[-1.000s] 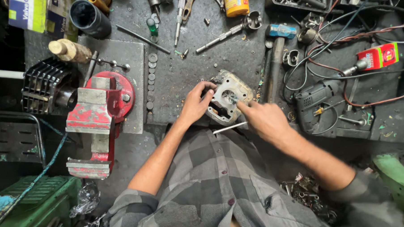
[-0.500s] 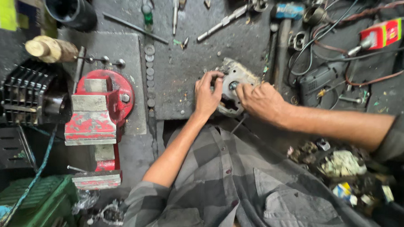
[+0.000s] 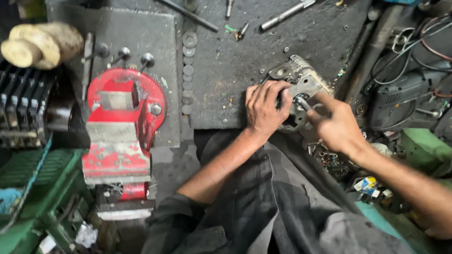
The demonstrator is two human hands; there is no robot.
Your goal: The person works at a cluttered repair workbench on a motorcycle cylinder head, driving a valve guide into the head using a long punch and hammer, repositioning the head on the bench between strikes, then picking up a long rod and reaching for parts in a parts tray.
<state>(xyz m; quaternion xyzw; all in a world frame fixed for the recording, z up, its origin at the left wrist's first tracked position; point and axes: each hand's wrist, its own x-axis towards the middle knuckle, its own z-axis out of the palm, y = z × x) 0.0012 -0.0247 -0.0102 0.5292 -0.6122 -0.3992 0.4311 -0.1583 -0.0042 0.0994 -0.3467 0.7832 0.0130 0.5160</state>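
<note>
A grey cast-metal engine part (image 3: pixel 302 79) lies at the near edge of a dark, grimy workbench (image 3: pixel 227 92). My left hand (image 3: pixel 264 107) rests on its left side, fingers curled over it and holding it down. My right hand (image 3: pixel 335 127) grips a thin metal tool (image 3: pixel 304 103) whose tip goes into a round opening of the part. My forearms come up from the bottom of the view, over a grey checked shirt.
A red bench vise (image 3: pixel 120 128) is bolted at the left. A row of washers (image 3: pixel 189 65) runs beside its plate. Loose metal rods (image 3: pixel 290 11) lie at the back. A dark power tool with cables (image 3: pixel 402 98) sits right; a finned black part (image 3: pixel 16 104) far left.
The view has moved closer and lower over the bench. My right hand has shifted from the part's right edge to its opening, now holding the thin tool. My left hand stays on the part.
</note>
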